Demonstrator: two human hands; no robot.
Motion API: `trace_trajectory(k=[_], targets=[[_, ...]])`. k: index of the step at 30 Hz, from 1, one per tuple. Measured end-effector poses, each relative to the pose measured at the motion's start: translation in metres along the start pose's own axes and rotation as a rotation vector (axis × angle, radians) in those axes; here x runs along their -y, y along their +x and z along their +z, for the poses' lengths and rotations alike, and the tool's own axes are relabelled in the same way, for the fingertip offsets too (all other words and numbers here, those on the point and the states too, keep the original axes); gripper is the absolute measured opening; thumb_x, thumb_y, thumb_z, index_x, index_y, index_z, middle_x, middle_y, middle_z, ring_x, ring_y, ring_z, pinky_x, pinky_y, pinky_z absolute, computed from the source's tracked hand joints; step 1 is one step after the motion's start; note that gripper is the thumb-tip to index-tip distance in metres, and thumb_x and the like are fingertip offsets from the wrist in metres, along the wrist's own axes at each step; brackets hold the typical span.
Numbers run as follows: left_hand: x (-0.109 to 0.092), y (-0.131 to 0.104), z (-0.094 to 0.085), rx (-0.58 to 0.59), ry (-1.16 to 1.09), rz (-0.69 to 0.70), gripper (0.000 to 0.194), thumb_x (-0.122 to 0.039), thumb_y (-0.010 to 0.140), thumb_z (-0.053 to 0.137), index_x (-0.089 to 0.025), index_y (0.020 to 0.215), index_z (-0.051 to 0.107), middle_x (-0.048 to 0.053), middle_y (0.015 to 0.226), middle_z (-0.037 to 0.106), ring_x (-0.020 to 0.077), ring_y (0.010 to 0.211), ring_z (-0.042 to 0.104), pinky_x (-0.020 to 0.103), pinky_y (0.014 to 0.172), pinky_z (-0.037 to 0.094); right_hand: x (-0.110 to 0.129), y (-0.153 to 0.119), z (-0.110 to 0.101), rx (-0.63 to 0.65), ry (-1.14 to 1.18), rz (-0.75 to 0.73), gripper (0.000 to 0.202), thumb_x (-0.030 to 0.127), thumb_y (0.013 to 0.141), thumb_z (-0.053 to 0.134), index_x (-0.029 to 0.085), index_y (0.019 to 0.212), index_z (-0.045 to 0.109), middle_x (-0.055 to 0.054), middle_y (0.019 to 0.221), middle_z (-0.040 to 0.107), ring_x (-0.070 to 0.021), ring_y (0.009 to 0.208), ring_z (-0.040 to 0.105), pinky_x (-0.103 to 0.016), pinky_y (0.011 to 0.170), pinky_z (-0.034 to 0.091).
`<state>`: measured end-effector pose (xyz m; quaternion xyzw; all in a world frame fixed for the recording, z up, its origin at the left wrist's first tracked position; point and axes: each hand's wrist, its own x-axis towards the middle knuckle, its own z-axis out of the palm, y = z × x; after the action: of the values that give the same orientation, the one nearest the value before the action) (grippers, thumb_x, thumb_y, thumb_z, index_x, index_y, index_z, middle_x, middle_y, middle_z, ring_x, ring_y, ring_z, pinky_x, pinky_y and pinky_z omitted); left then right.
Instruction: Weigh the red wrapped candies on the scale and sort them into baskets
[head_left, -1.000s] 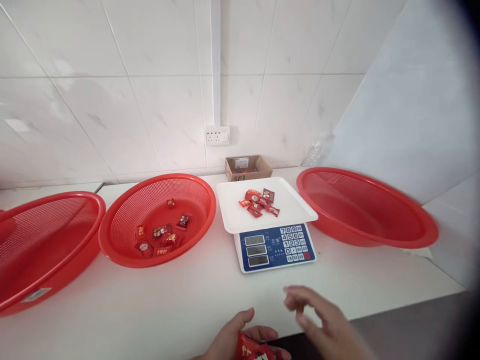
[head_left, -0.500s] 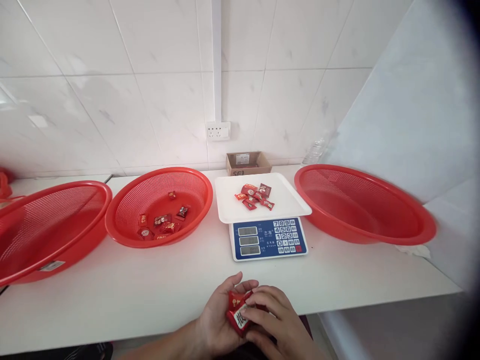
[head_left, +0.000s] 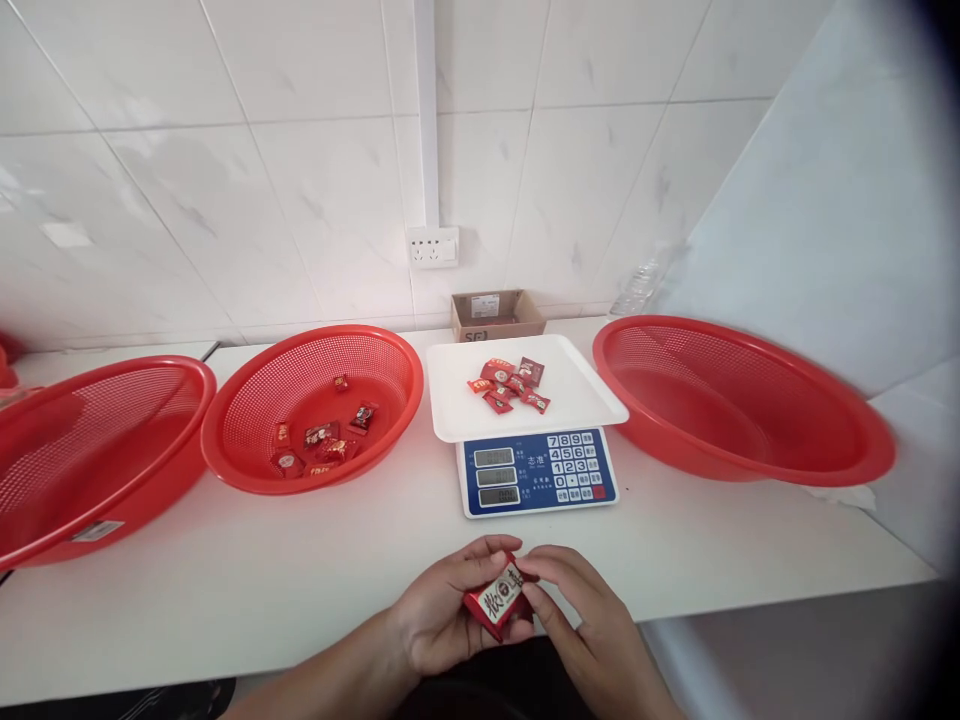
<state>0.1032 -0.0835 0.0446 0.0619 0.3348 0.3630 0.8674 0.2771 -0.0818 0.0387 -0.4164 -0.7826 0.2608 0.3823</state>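
Observation:
Low at the front edge of the table, my left hand [head_left: 446,610] is closed around a red-wrapped candy [head_left: 501,594] with a pale label and dark characters. My right hand [head_left: 581,610] pinches the candy's far right end between thumb and fingers. Anything beneath it in the left palm is largely hidden. Beyond my hands stands a blue and white digital scale [head_left: 536,475]. On its white tray [head_left: 457,400] lies a small pile of several red-wrapped candies [head_left: 510,383].
A red plastic basket [head_left: 247,390] left of the scale holds several wrapped candies. Another red basket [head_left: 112,440] sits farther left, and one more basket [head_left: 742,400] stands on the right. Behind the scale are a small cardboard box [head_left: 497,315] and a clear plastic item [head_left: 637,290].
The labelled candy has turned so its whole label faces up. My right fingers have shifted from over it to its right end, and my left thumb now presses on it.

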Motion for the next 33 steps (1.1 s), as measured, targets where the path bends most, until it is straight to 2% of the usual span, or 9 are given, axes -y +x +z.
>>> trace_trajectory(k=[4,8,13,17,20,23,25,30,33], targets=[[-0.005,-0.001,0.000,0.007,0.133,0.069,0.048,-0.019,0.067,0.079,-0.020,0.109,0.056,0.003,0.092,0.067,0.0158,0.066,0.067,0.032,0.061,0.055,-0.004,0.004,0.001,0.088,0.042,0.121,0.026,0.034,0.090,0.049,0.025,0.110,0.062,-0.008,0.112,0.060,-0.0174,0.104,0.059,-0.028,0.088,0.051],[-0.009,-0.001,-0.001,0.025,0.181,0.108,0.059,-0.021,0.060,0.084,-0.022,0.112,0.056,0.003,0.095,0.066,0.0164,0.068,0.066,0.034,0.062,0.054,0.001,0.011,-0.001,0.244,0.155,0.245,0.024,0.038,0.089,0.049,0.027,0.103,0.065,-0.006,0.114,0.058,-0.0180,0.106,0.057,-0.030,0.090,0.049],[-0.014,-0.001,-0.002,0.038,0.207,0.186,0.076,-0.008,0.051,0.086,-0.026,0.118,0.055,0.005,0.106,0.064,0.0177,0.085,0.065,0.033,0.077,0.047,0.008,0.018,-0.003,0.199,0.203,0.334,0.018,0.037,0.087,0.051,0.026,0.090,0.066,-0.005,0.110,0.059,-0.0188,0.103,0.057,-0.034,0.089,0.048],[-0.016,-0.001,-0.007,0.039,0.314,0.190,0.085,-0.008,0.052,0.084,-0.033,0.127,0.050,0.007,0.118,0.058,0.0134,0.079,0.063,0.029,0.070,0.045,0.006,0.018,-0.001,0.180,0.175,0.329,0.019,0.038,0.086,0.052,0.028,0.092,0.066,-0.005,0.111,0.059,-0.0194,0.104,0.056,-0.037,0.090,0.048],[-0.013,0.000,-0.010,0.041,0.510,0.269,0.092,-0.010,0.058,0.080,-0.037,0.136,0.038,0.008,0.129,0.050,0.0157,0.087,0.063,0.033,0.077,0.047,0.006,0.021,0.001,0.167,0.112,0.273,0.021,0.039,0.086,0.052,0.030,0.097,0.067,-0.005,0.109,0.060,-0.0206,0.105,0.055,-0.039,0.091,0.046],[-0.010,0.000,-0.011,0.046,0.745,0.355,0.098,-0.012,0.065,0.076,-0.034,0.144,0.023,0.005,0.117,0.058,0.0164,0.092,0.061,0.035,0.085,0.045,0.011,0.027,0.004,0.200,0.068,0.220,0.022,0.036,0.084,0.056,0.029,0.102,0.066,-0.005,0.104,0.061,-0.0219,0.103,0.054,-0.040,0.089,0.046],[-0.009,-0.001,-0.010,0.061,0.802,0.323,0.100,-0.013,0.066,0.075,-0.031,0.146,0.017,0.003,0.102,0.062,0.0157,0.088,0.062,0.034,0.084,0.045,0.015,0.032,0.005,0.251,0.088,0.238,0.019,0.032,0.082,0.057,0.027,0.100,0.065,-0.004,0.100,0.062,-0.0216,0.099,0.055,-0.039,0.087,0.047],[-0.008,-0.002,-0.008,0.002,0.583,0.190,0.098,-0.007,0.057,0.077,-0.029,0.141,0.032,0.003,0.097,0.063,0.0152,0.079,0.062,0.031,0.074,0.047,0.021,0.036,0.008,0.334,0.239,0.388,0.002,0.024,0.078,0.057,0.022,0.078,0.057,-0.002,0.086,0.062,-0.0181,0.083,0.057,-0.032,0.075,0.048],[-0.008,0.000,-0.010,0.011,0.361,0.154,0.073,-0.006,0.055,0.077,-0.021,0.122,0.052,0.004,0.091,0.065,0.0172,0.078,0.064,0.032,0.071,0.049,0.014,0.042,0.005,0.236,0.258,0.398,0.007,0.029,0.078,0.057,0.022,0.078,0.057,-0.001,0.080,0.062,-0.0168,0.076,0.057,-0.030,0.071,0.048]])
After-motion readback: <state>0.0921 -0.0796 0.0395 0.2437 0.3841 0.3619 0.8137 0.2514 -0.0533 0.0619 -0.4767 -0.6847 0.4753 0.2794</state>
